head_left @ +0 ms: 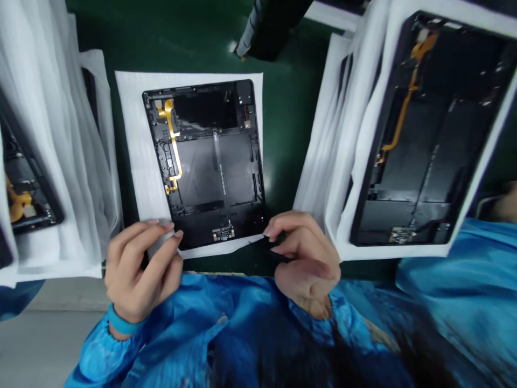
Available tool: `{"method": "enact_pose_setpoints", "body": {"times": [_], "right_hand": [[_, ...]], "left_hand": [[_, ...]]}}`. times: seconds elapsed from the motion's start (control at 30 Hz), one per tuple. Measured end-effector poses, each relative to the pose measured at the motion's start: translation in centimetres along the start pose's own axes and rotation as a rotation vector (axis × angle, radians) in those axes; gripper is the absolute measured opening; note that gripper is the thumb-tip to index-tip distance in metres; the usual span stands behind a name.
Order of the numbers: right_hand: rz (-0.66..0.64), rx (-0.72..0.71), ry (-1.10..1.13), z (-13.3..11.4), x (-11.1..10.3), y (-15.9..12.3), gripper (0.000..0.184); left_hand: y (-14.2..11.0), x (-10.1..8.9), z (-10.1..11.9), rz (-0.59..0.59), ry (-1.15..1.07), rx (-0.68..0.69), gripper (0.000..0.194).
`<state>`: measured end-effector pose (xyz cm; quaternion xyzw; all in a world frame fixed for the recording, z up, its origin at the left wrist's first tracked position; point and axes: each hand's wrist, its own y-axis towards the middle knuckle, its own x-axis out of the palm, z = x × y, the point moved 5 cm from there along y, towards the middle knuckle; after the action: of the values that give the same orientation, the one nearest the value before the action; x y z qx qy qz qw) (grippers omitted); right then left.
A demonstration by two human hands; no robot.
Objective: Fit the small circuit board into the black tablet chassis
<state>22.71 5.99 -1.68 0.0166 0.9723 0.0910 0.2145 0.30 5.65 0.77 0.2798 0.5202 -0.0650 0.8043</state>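
Observation:
A black tablet back housing (202, 167) lies on a white sheet (137, 161) in front of me, slightly turned. Inside it show an orange flex cable (175, 153), a grey strip down the middle and a small circuit board (223, 233) at the near edge. My left hand (143, 261) is at the near left corner, fingers apart, the fingertips over the sheet and by the housing's edge. At the near right corner, the fingers of my right hand (305, 250) are curled together. Something dark and thin shows at their tips; I cannot make out what it is.
Stacks of similar housings between white sheets stand on both sides: the left stack (81, 161) and the right housing (412, 151) atop its stack. A dark stand with a rod (248, 32) is at the far edge of the green table (161, 32). A blue sleeve (476, 285) is at right.

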Motion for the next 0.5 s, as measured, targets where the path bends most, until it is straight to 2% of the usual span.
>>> {"method": "enact_pose_setpoints", "body": {"times": [0.07, 0.17, 0.27, 0.37, 0.5], "right_hand": [[0.069, -0.011, 0.097, -0.7, -0.1, 1.0, 0.042], [0.106, 0.122, 0.222, -0.8, 0.1, 2.2, 0.026], [0.153, 0.219, 0.019, -0.9, -0.4, 3.3, 0.019], [0.056, 0.289, -0.263, -1.1, -0.3, 4.6, 0.026], [-0.051, 0.417, -0.176, -0.4, 0.4, 6.1, 0.035]], "left_hand": [[0.6, 0.0, -0.4, 0.010, 0.026, -0.001, 0.045], [0.9, 0.4, -1.1, 0.006, 0.004, -0.067, 0.052], [0.6, 1.1, -1.6, -0.043, -0.013, -0.127, 0.061], [0.2, 1.6, -1.7, -0.071, 0.013, -0.147, 0.064], [0.0, 1.8, -1.8, -0.072, 0.032, -0.154, 0.067]]}}
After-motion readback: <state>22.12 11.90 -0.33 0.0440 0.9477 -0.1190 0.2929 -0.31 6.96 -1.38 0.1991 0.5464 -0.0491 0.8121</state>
